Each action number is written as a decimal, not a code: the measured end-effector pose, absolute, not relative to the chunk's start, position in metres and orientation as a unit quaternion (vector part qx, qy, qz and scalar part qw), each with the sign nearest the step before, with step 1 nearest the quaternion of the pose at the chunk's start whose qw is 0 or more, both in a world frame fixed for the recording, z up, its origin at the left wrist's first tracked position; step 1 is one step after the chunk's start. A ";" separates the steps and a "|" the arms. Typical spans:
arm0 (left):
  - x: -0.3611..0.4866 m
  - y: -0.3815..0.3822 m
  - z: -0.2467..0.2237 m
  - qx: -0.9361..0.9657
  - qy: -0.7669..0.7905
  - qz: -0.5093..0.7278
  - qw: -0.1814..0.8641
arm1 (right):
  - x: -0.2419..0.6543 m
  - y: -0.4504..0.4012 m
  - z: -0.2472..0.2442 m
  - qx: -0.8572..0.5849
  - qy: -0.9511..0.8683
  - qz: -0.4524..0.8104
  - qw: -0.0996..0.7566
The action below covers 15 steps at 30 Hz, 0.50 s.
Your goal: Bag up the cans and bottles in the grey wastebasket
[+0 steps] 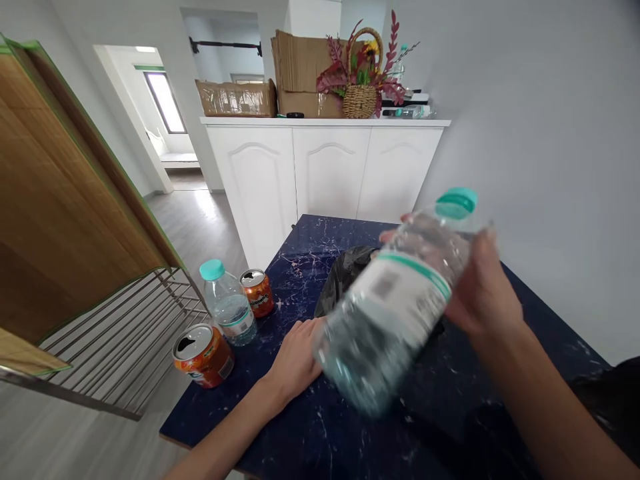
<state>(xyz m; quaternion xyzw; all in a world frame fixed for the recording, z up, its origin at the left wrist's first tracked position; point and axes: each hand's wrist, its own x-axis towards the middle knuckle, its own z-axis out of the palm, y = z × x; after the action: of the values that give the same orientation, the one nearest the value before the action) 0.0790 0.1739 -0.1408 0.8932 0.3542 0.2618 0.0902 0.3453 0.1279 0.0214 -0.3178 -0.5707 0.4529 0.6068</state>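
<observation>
My right hand point(483, 287) is wrapped round the upper part of a large clear bottle point(395, 293) with a teal cap and white label. The bottle is tilted, cap to the upper right, and blurred by motion. Beyond its lower end, my left hand point(300, 350) is at the table over the near-left side of a black plastic bag point(340, 277); its fingertips are partly hidden behind the bottle. To the left stand a small teal-capped bottle point(229, 303), an orange can point(257, 293) and a nearer orange can point(203, 355).
The dark blue marbled table point(295, 267) has a black bag point(613, 400) at its right edge. A metal rack point(115, 353) with a brown cover stands left. Behind, a white cabinet point(330, 167) holds cardboard boxes point(237, 98) and a flower basket point(360, 100).
</observation>
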 end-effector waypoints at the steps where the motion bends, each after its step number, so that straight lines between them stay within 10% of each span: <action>1: 0.080 0.172 -0.140 0.900 0.341 0.255 0.089 | 0.337 0.136 0.025 -0.336 -0.555 0.422 0.633; 15: 0.078 0.167 -0.144 0.926 0.308 0.203 0.081 | 0.215 0.272 -0.028 -0.464 -0.748 0.224 0.419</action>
<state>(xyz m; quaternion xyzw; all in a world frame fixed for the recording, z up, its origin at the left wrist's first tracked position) 0.0776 0.1666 -0.1438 0.9260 0.3080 0.2028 0.0806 0.2152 0.2718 -0.0277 -0.4636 -0.7481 0.2240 0.4186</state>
